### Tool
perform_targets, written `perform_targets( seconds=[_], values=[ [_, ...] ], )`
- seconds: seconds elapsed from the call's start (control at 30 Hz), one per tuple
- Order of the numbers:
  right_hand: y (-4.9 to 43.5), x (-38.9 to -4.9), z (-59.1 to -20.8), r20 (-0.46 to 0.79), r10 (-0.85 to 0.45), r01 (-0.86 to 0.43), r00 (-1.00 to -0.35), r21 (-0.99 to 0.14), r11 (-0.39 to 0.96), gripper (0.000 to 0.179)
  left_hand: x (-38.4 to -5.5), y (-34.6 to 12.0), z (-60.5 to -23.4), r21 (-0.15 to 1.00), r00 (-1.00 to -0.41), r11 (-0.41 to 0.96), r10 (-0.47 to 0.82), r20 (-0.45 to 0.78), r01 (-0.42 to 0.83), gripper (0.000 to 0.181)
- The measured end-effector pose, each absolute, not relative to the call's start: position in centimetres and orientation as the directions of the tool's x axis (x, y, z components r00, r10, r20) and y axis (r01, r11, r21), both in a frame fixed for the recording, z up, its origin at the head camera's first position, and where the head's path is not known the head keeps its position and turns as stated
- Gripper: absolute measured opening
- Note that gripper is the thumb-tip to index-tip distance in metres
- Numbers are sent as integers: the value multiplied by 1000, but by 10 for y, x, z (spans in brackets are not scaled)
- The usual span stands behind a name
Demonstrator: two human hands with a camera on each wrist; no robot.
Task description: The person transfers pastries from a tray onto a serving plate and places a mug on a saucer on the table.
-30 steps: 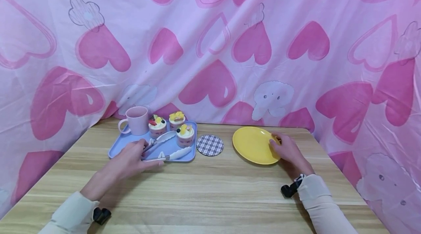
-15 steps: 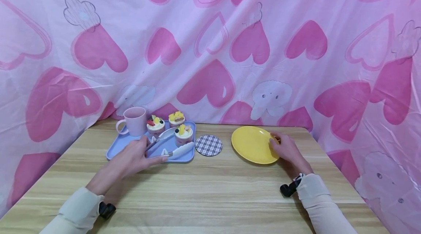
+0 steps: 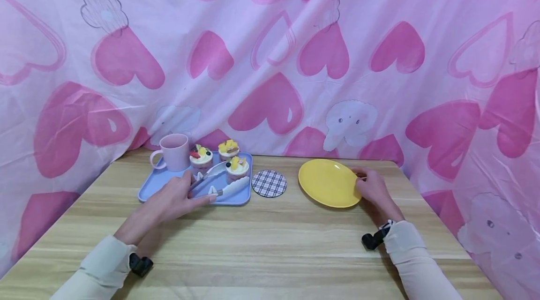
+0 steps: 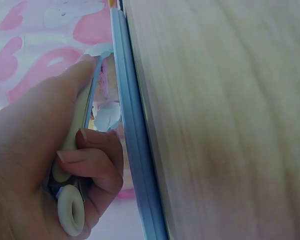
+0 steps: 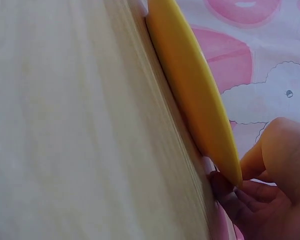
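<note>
My left hand (image 3: 170,199) grips a pair of tongs (image 3: 231,188) with pale scalloped tips, low over the front of a blue tray (image 3: 153,190). Its arms stand spread, one tip at the left of the front-right dessert cup (image 3: 237,168), the other in front of it. In the left wrist view the cream handle of the tongs (image 4: 80,115) lies between thumb and curled fingers, beside the tray's rim (image 4: 132,120). My right hand (image 3: 375,191) pinches the right rim of a yellow plate (image 3: 329,183), thumb above and fingertips under the edge in the right wrist view.
On the tray stand a pink mug (image 3: 175,152) and two more fruit-topped dessert cups, one near the mug (image 3: 201,158) and one behind (image 3: 228,149). A checked round coaster (image 3: 269,183) lies between tray and plate. A pink heart-print curtain (image 3: 270,56) hangs behind the wooden table (image 3: 261,253).
My left hand has shifted slightly to the right with the tongs, bringing their tips further along the front-right cup. The right thumb has slid outward to the plate's rim; the plate stays in place.
</note>
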State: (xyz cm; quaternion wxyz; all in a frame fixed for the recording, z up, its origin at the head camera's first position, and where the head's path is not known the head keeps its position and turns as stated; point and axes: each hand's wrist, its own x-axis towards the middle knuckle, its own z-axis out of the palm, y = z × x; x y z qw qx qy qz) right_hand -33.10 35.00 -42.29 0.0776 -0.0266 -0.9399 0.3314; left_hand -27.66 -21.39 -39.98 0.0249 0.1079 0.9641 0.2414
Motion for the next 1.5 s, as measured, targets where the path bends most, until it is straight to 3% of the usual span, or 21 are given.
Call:
perform_targets(
  seconds=[0.6,0.8,1.13,1.5],
  values=[
    [353,-329,-427,184,119,-22,-976,-622,782,37,-274,-213,-402,470,-969,849,239,67,242,85],
    [354,-329,-428,170,123,-10,-978,-622,783,38,-274,-210,-401,474,-973,851,223,63,226,91],
    [354,-329,-428,134,139,21,-981,-641,767,40,-273,-202,-399,481,-966,838,224,127,257,84],
    [356,-330,-430,148,136,12,-980,-632,775,40,-274,-194,-397,479,-964,837,216,158,266,95]
  ],
)
